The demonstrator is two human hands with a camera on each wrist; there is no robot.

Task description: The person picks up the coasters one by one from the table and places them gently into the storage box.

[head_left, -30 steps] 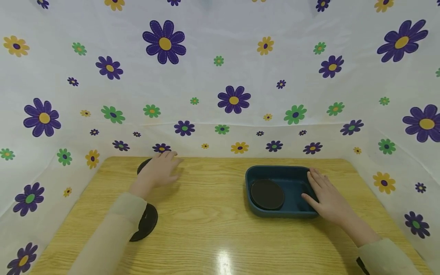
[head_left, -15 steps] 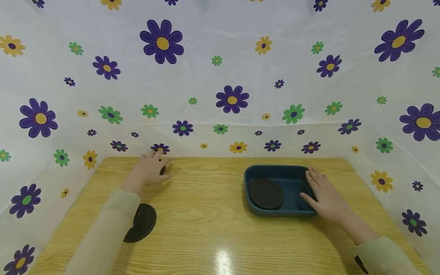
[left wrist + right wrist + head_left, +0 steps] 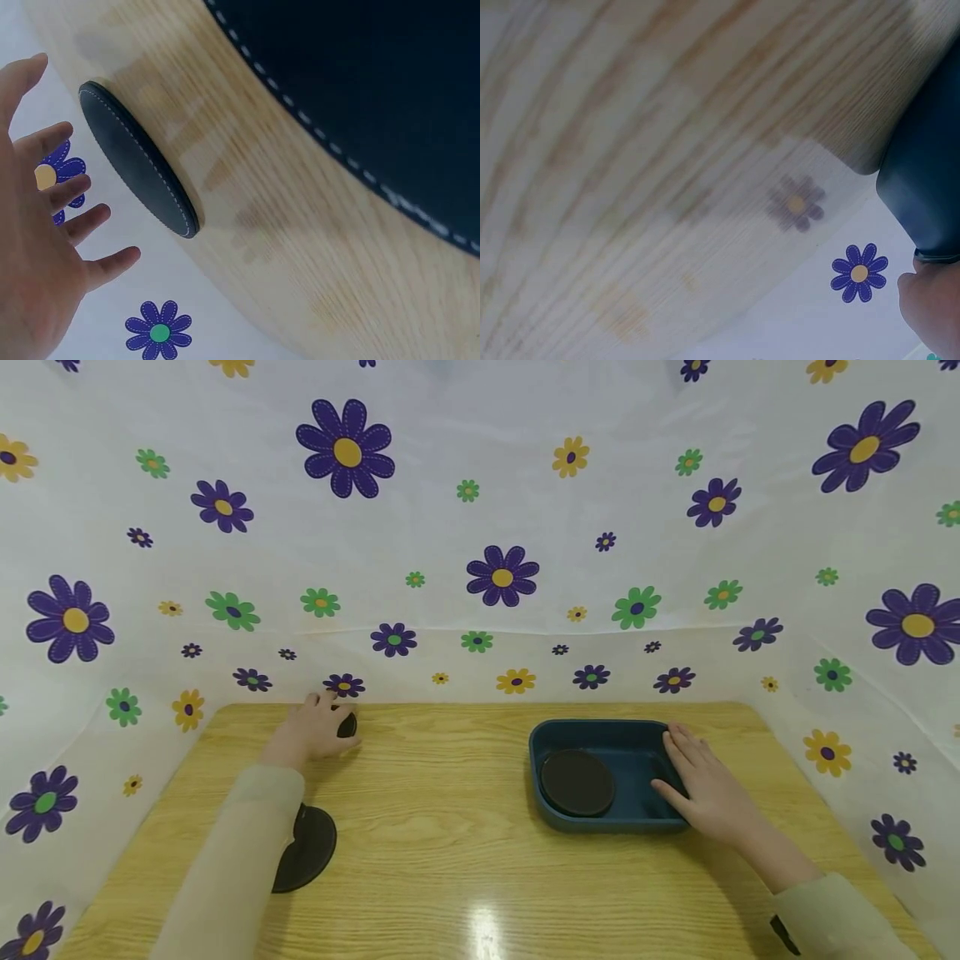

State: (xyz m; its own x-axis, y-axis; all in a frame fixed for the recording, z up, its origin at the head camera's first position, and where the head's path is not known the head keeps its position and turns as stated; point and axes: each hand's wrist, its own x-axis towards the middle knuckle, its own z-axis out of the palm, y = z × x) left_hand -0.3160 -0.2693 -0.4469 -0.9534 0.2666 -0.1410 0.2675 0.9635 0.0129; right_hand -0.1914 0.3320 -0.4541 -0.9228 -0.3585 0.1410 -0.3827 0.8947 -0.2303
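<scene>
My left hand point(image 3: 311, 731) hovers over a black round coaster point(image 3: 347, 725) near the table's back left, hiding most of it in the head view. In the left wrist view that coaster point(image 3: 135, 157) has white edge stitching and lies flat, apart from the spread fingers point(image 3: 109, 264). Another black coaster point(image 3: 311, 852) lies closer, partly under the left sleeve. A blue rectangular box point(image 3: 581, 825) stands on the right with one black coaster point(image 3: 577, 783) inside. My right hand point(image 3: 708, 789) rests on the box's right rim, fingers straight and thumb over the inside.
The wooden table point(image 3: 435, 860) runs back to a white flowered cloth point(image 3: 420, 527), which hangs behind and along both sides. Bare wood lies between the coasters and the box.
My left hand has moved a little left and lower, toward the back coaster, which now shows between thumb and fingers. The right hand and the box have stayed put; the view has shifted slightly.
</scene>
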